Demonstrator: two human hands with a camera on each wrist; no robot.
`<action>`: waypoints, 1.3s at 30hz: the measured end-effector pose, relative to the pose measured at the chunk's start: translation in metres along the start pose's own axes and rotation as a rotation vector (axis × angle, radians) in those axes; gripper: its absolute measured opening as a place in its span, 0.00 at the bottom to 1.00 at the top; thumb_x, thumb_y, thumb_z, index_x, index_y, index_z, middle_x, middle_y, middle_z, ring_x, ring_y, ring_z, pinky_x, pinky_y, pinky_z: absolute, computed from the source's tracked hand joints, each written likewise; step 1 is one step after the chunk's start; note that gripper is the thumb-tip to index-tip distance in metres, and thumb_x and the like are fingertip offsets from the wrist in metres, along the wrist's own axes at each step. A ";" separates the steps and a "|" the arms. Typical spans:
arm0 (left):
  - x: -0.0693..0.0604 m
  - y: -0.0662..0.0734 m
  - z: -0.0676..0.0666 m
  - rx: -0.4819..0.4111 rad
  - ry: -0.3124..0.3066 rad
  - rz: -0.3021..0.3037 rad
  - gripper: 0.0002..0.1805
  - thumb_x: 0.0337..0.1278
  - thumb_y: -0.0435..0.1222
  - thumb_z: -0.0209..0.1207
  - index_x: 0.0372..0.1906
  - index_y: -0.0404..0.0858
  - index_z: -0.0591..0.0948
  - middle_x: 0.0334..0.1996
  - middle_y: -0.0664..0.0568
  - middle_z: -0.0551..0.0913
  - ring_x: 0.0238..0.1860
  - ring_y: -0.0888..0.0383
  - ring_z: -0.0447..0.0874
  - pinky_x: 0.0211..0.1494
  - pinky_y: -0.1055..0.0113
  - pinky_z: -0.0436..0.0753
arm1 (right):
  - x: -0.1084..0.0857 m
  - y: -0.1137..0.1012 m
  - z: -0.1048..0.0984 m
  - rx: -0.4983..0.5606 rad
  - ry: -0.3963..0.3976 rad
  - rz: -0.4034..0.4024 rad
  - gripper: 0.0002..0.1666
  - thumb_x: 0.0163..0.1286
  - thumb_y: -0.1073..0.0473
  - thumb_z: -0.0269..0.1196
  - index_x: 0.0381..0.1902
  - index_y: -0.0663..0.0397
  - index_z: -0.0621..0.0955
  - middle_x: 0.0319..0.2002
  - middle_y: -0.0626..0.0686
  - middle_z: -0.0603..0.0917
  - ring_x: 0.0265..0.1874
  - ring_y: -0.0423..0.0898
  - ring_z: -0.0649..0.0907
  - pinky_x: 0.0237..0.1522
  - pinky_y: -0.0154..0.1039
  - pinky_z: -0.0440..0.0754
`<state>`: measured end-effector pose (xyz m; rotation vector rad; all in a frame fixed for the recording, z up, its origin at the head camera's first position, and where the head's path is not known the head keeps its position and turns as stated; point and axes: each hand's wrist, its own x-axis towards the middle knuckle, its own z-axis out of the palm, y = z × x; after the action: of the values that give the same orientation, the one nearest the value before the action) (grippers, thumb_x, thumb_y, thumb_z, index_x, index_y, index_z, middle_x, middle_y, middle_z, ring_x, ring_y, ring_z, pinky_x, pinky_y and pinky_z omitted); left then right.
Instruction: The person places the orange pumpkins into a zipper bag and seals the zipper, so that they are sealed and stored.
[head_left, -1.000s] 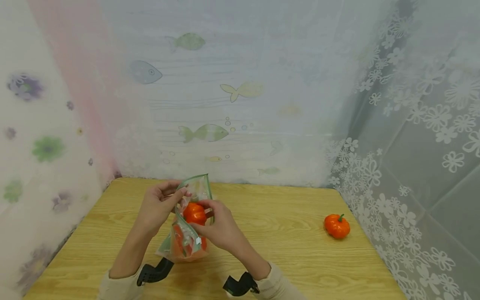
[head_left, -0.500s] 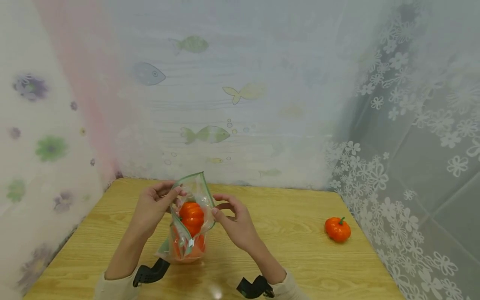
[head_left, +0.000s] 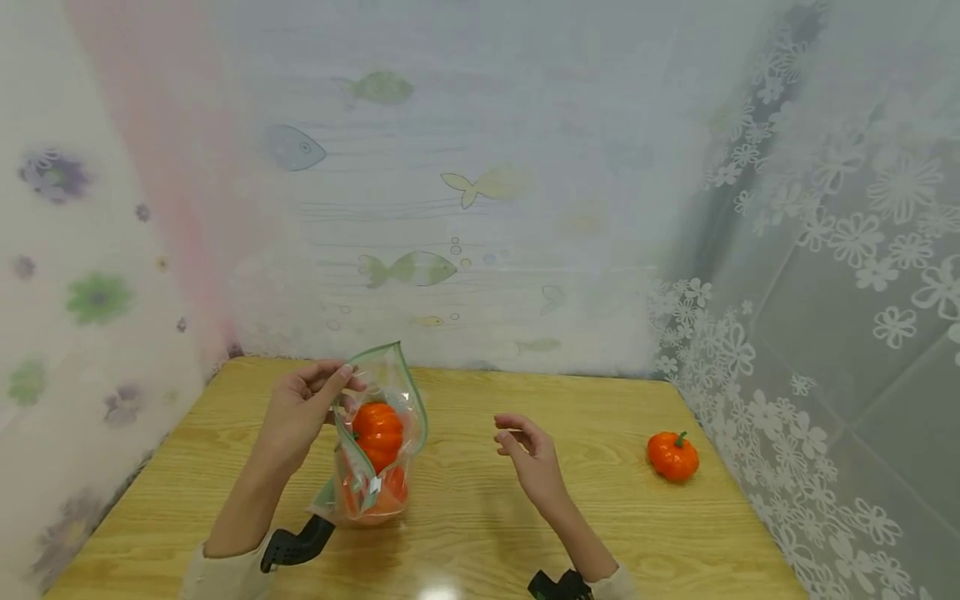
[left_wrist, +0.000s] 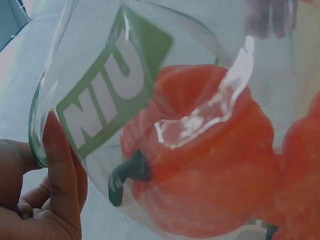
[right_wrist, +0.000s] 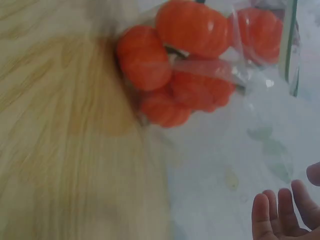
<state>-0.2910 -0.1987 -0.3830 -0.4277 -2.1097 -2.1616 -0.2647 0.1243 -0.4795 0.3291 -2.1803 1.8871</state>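
Note:
My left hand (head_left: 296, 412) pinches the left rim of a clear zip bag (head_left: 392, 375) with green edging, and the bag's mouth gapes. Several small orange pumpkins lie in the bag, the topmost pumpkin (head_left: 378, 435) near the mouth. In the left wrist view, a green stem (left_wrist: 129, 175) and a green printed label (left_wrist: 112, 80) show through the film. To the right of the bag, apart from it, my right hand (head_left: 534, 462) hovers above the table, fingers loosely bent and holding nothing. Further right, one pumpkin (head_left: 672, 456) with a green stem sits on the table.
The wood-grain table (head_left: 585, 517) carries the bag and the lone pumpkin. A pale curtain (head_left: 487, 308) with printed fish hangs behind its far edge. On the right hangs a sheer curtain with white flowers (head_left: 765, 433).
My right hand has drawn back from the topmost pumpkin, touched the bag's right rim, then let go and moved right. My left hand keeps its pinch on the bag, which gapes wider.

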 end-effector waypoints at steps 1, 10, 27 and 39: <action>0.000 -0.001 0.000 -0.002 0.000 0.000 0.21 0.77 0.40 0.56 0.56 0.24 0.76 0.33 0.61 0.88 0.26 0.63 0.84 0.26 0.70 0.83 | -0.002 0.006 -0.006 -0.021 0.011 0.016 0.15 0.79 0.64 0.57 0.58 0.64 0.80 0.55 0.62 0.81 0.45 0.41 0.83 0.50 0.39 0.87; -0.002 -0.004 -0.001 -0.019 0.033 -0.014 0.21 0.76 0.41 0.56 0.56 0.24 0.76 0.32 0.62 0.88 0.28 0.64 0.84 0.27 0.71 0.84 | -0.022 0.040 -0.064 -0.132 0.107 0.133 0.15 0.78 0.64 0.58 0.58 0.67 0.80 0.55 0.68 0.80 0.46 0.45 0.84 0.48 0.36 0.86; 0.002 -0.007 -0.004 -0.064 0.016 -0.006 0.16 0.75 0.37 0.58 0.52 0.25 0.78 0.32 0.59 0.88 0.27 0.63 0.85 0.29 0.69 0.87 | -0.021 0.057 -0.177 -0.266 0.661 0.046 0.12 0.73 0.69 0.62 0.51 0.70 0.83 0.37 0.37 0.81 0.38 0.29 0.80 0.40 0.17 0.79; -0.001 -0.006 -0.006 -0.081 0.009 -0.017 0.16 0.75 0.35 0.57 0.54 0.23 0.77 0.32 0.58 0.88 0.26 0.62 0.84 0.28 0.70 0.86 | -0.032 0.061 -0.220 -0.439 0.771 0.252 0.32 0.70 0.66 0.64 0.69 0.74 0.70 0.69 0.72 0.67 0.67 0.67 0.65 0.66 0.57 0.68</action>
<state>-0.2920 -0.2049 -0.3889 -0.4078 -2.0342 -2.2603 -0.2470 0.3506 -0.5165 -0.6679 -2.0251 1.2467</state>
